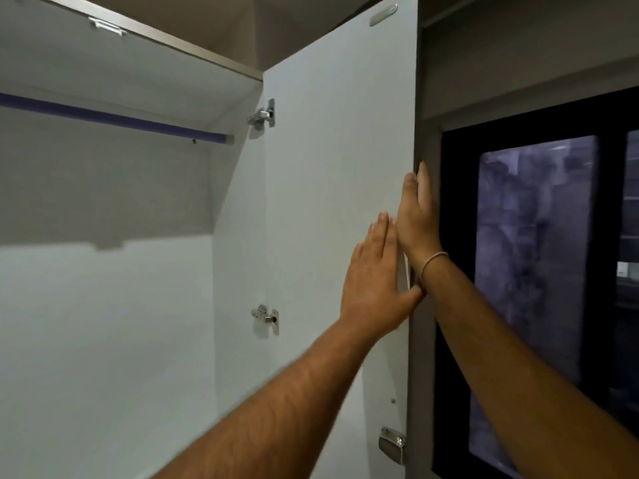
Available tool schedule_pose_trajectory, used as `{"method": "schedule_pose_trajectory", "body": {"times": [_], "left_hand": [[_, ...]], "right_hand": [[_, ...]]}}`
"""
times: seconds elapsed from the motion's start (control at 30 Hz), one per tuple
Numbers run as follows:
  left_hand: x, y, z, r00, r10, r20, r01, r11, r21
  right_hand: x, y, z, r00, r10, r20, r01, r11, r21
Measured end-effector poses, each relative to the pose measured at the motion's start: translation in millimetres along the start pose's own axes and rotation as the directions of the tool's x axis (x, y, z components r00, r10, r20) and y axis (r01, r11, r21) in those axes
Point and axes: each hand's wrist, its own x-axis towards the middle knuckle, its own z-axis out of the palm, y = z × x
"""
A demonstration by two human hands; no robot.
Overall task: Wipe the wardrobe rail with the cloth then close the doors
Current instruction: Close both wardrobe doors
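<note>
- The left hand (pixel 373 281) lay flat on the white inner face of the open wardrobe door (pixel 332 167). Its fingers (pixel 380 233) were straight, close together and pointing up. Its thumb reached out sideways to the door's free edge.
- The right hand (pixel 416 219) was just above and beside the left fingertips, at the same free edge. Its fingers were straight and upright along the edge, and the thumb was on the inner face. How firmly it held the edge could not be told.
- The two hands touched or nearly touched where the left fingertips met the heel of the right hand.
- A thin wristband (pixel 434 262) circled the right wrist, just below that hand.
- The purple rail (pixel 114 117) ran across the top of the wardrobe. It was well to the left of both hands, higher than the fingertips and apart from them.
- The upper hinge (pixel 263 115) sat left of and above the fingers. The lower hinge (pixel 266 318) sat left of the left wrist.
- A metal catch (pixel 392 444) was fixed near the door's free edge, well below both hands. A small metal plate (pixel 383 14) sat far above the fingertips at the door's top corner.
- A dark window (pixel 532 254) stood to the right of the right hand, beyond the door's edge.
</note>
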Motion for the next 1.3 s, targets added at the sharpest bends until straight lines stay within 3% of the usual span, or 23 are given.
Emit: {"method": "schedule_pose_trajectory", "body": {"times": [0.2,0.33,0.47,0.57,0.67,0.9,1.07,1.2,1.3], "left_hand": [[-12.5,9.0,8.2,0.992,-0.063,-0.105,0.053,0.994,-0.095],[-35.9,4.7,-19.1,0.970,-0.087,-0.226,0.013,0.951,-0.309],[-71.3,-2.8,-71.0,0.963,-0.174,-0.207,0.054,0.873,-0.485],[-99.7,-22.6,-117.0,0.933,-0.211,-0.292,0.085,0.916,-0.391],[-127.2,-52.1,-166.5,0.873,-0.318,-0.371,0.238,0.940,-0.244],[-151.5,-151.3,-257.2,0.694,-0.647,-0.315,0.594,0.763,-0.256],[-150.8,-199.3,-276.6,0.691,-0.680,-0.244,0.632,0.733,-0.253],[-148.7,-209.7,-278.0,0.653,-0.717,-0.243,0.661,0.696,-0.279],[-146.3,-197.2,-283.6,0.646,-0.734,-0.209,0.707,0.679,-0.198]], "right_hand": [[-14.4,-10.3,3.3,1.000,0.002,0.025,-0.004,0.996,0.085],[-37.1,-34.8,22.8,0.998,-0.041,0.048,0.031,0.979,0.202],[-71.5,-64.1,57.6,0.981,-0.120,0.152,0.084,0.971,0.226],[-93.9,-77.4,98.1,0.963,-0.215,0.160,0.180,0.961,0.209],[-111.1,-88.0,147.7,0.927,-0.344,0.147,0.317,0.931,0.179],[-141.0,-104.2,274.0,0.858,-0.439,0.268,0.480,0.870,-0.113],[-147.8,-103.7,325.1,0.870,-0.424,0.252,0.483,0.835,-0.263],[-145.1,-100.1,337.3,0.862,-0.431,0.269,0.497,0.823,-0.275],[-144.0,-99.8,334.3,0.880,-0.406,0.248,0.460,0.859,-0.227]]}}
